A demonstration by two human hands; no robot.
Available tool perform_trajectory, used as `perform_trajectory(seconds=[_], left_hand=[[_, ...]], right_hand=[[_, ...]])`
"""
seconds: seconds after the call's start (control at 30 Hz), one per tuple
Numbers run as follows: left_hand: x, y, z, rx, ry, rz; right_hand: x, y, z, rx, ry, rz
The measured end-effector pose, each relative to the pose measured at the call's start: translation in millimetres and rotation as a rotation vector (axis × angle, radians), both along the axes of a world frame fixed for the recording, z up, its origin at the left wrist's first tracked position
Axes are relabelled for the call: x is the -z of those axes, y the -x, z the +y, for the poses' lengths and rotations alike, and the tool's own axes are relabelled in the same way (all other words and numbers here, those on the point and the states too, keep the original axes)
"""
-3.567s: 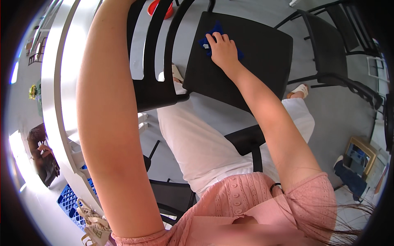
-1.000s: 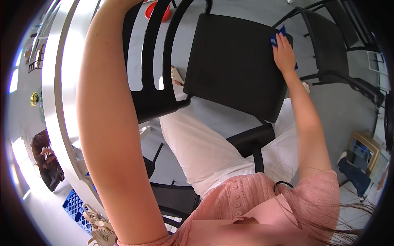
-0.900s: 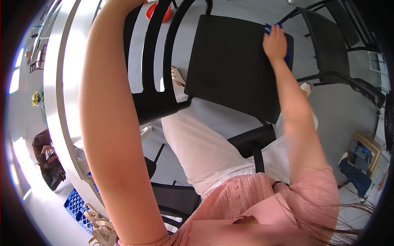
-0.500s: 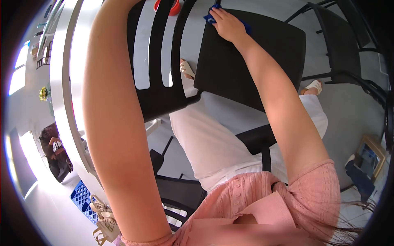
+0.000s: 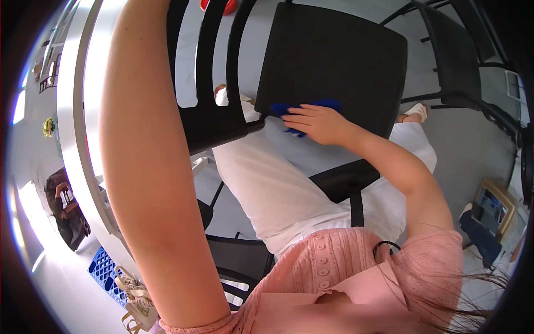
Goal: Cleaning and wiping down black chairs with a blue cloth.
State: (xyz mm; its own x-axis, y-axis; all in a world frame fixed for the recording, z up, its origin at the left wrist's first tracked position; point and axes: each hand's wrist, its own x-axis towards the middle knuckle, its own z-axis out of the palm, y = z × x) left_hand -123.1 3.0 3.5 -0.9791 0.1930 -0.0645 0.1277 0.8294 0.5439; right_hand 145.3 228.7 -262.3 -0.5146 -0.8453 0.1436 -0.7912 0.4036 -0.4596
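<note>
A black chair lies or stands before me, its flat seat (image 5: 339, 55) facing up and its slatted backrest (image 5: 208, 72) to the left. At the seat's near edge, my right hand (image 5: 321, 123) presses a blue cloth (image 5: 331, 104) with its fingers stretched over it. Part of the cloth hangs below that edge, and the palm hides some of it. My left arm (image 5: 147, 145) reaches up past the backrest and leaves the picture at the top, so the left hand is out of sight.
A white table edge (image 5: 75, 100) runs along the left. More black chairs (image 5: 453, 61) stand at the right, and another black chair (image 5: 236, 256) is low near my left side. A red basin (image 5: 225, 5), a blue crate (image 5: 103, 273) and a framed mirror (image 5: 503, 197) are around.
My right hand has drawn the blue cloth from the seat's far left corner to its near edge, bending the elbow. The left arm stays extended; the view has shifted slightly.
</note>
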Motion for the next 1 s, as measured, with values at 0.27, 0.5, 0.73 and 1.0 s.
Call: perform_trajectory(seconds=[0.27,0.5,0.73,1.0], left_hand=[[-10.7,-17.1,4.9,-0.046,0.0,0.001],[15.7,20.3,-40.1,0.055,0.01,-0.001],[11.6,-4.0,-16.4,0.037,-0.026,0.023],[2.7,0.0,-14.3,-0.012,-0.034,-0.039]], right_hand=[[-17.8,34.5,134.3,0.21,-0.303,-0.023],[47.8,163.3,220.3,1.174,-0.144,0.222],[53.3,148.5,220.0,1.437,-0.056,0.141],[36.8,6.5,142.3,1.531,-0.049,0.088]])
